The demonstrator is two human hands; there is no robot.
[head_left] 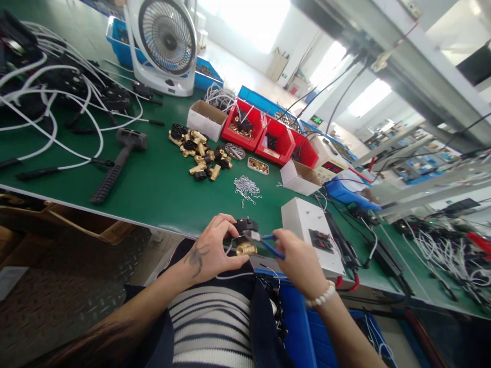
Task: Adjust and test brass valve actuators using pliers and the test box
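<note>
At the bench's near edge, my left hand is closed around a brass fitting joined to a round black housing. A white cable trails below it over my lap. My right hand grips blue-handled pliers, whose jaws touch or nearly touch the part where brass and black meet; the exact contact is too small to make out. Just beyond my hands lies a loose heap of small bent metal clips. Behind that, to the left, several brass fittings with black caps are piled.
On the left lie a hammer and tangled white cables. A fan stands behind. Red bins, white boxes and a small tray of brass bits line the back. A white box with terminals sits at right.
</note>
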